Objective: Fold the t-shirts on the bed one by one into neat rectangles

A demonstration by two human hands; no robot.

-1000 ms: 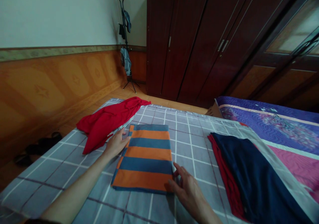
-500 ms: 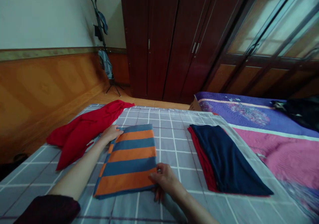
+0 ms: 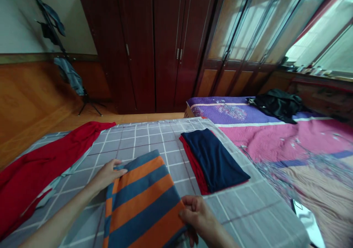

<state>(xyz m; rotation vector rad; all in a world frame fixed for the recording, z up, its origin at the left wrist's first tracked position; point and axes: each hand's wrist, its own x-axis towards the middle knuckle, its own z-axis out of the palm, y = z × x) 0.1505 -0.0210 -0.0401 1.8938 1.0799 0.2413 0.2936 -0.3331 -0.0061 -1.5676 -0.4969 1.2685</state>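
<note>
A folded garment with orange and blue-grey stripes (image 3: 146, 200) is held between my two hands, tilted above the checked bedding. My left hand (image 3: 110, 174) pinches its upper left corner. The right edge is gripped by my right hand (image 3: 194, 215), thumb on top and some fingers hidden beneath. To the right lies a folded navy garment (image 3: 217, 161) on top of a red one (image 3: 194, 167). A loosely spread red garment (image 3: 55, 156) lies on the left side, with a pale cloth (image 3: 67, 170) partly under it.
Grey checked bedding (image 3: 234, 207) spreads beneath the clothes. A purple and pink bed (image 3: 256, 141) adjoins on the right, with a black garment (image 3: 281, 104) and a phone-like object (image 3: 309, 224). Behind are a dark red wardrobe (image 3: 168, 49) and a coat stand (image 3: 51, 20).
The striped garment has been lifted off the bedding and turned, with both hands still holding it. The view has swung to the right, bringing the window and phone-like object into sight.
</note>
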